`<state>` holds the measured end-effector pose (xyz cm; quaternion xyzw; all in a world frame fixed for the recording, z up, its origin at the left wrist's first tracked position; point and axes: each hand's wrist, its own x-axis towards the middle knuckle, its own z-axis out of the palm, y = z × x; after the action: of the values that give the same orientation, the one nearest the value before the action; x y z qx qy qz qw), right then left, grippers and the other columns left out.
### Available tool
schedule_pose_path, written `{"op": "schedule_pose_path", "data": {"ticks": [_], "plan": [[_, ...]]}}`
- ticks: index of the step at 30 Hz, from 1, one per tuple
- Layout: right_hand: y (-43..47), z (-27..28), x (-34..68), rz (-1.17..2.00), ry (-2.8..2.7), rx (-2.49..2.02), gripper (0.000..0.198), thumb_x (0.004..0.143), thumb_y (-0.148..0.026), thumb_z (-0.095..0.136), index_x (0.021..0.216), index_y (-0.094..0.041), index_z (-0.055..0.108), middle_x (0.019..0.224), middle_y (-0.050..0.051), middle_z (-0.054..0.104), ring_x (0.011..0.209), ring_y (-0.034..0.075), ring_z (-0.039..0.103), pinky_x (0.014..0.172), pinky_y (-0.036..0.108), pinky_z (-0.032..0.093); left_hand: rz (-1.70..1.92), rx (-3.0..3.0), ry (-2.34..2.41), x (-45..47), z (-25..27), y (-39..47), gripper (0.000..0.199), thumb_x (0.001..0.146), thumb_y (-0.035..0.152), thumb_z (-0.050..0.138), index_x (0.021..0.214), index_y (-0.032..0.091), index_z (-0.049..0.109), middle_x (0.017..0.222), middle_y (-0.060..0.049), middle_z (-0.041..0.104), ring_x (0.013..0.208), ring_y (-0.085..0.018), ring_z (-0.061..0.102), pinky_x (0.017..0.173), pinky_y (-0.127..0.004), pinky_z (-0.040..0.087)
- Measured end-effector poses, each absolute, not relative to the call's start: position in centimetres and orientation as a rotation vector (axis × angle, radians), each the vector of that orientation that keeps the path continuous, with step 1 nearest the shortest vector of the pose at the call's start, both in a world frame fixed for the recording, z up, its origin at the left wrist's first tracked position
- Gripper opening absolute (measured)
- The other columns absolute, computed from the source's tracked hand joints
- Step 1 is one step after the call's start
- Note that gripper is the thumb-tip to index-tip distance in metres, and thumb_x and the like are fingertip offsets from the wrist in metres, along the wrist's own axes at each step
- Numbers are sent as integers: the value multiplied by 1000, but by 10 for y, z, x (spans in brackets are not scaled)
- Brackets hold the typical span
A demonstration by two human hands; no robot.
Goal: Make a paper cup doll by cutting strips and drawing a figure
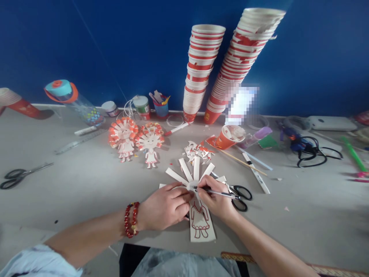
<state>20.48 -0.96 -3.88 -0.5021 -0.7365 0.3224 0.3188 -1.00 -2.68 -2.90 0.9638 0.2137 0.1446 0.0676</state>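
Note:
My right hand point(216, 196) pinches a slim pen point(221, 192), its tip on the round middle of a white paper cut-out point(203, 231). White strips fan out from that round part, and below it a dress and legs are drawn in dark red. My left hand point(167, 206) lies palm down at the cut-out's left side, fingers bent together over it; part of the paper is hidden beneath. Black-handled scissors point(241, 197) lie just right of my right hand, partly covered by it. Beyond the strips is a heap of red and white paper scraps point(197, 152).
Finished-looking paper dolls point(125, 140) lie at the left, near a ruler point(80, 141) and other scissors point(24, 175). Tall paper cup stacks point(198, 73) stand by the blue wall. A white marker point(256, 175), a wooden stick point(245, 163) and a scrap-filled cup point(227, 138) lie right.

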Motion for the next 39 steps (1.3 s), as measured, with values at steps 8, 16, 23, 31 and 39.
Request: {"op": "schedule_pose_path", "data": {"ticks": [8,16,23,31,39], "plan": [[-10,-40,205,871,-1941,-1304,11,73,-15,48,64,-20,49,52,-5,48,45,9,40,47,20,32,426,2898,639,-11,-28,-26,29,99,36,49,109,14,63,127,-8,64,120,-22,53,116,-41,34],[-10,-38,206,863,-1942,-1279,11,73,-15,48,63,-20,48,52,-5,48,45,9,40,47,20,32,413,2896,638,-11,-28,-26,30,99,35,48,111,13,63,126,-8,65,119,-22,53,115,-41,35],[-11,-40,207,898,-1843,-1266,11,75,-15,49,65,-21,49,54,-5,49,48,10,42,47,21,34,421,2887,644,-11,-29,-27,28,99,36,47,105,14,64,127,-8,64,120,-22,53,115,-41,35],[-9,-40,204,869,-1845,-1339,10,75,-17,49,66,-21,50,54,-4,51,49,11,43,48,21,35,425,2884,639,-11,-30,-27,27,98,36,50,106,14,63,127,-9,64,121,-22,53,115,-42,36],[-10,-40,205,846,-1885,-1359,9,75,-18,49,66,-21,50,53,-4,51,47,11,43,48,21,34,437,2886,645,-11,-31,-27,28,98,37,50,108,13,62,128,-8,64,121,-22,54,115,-42,35]]}}
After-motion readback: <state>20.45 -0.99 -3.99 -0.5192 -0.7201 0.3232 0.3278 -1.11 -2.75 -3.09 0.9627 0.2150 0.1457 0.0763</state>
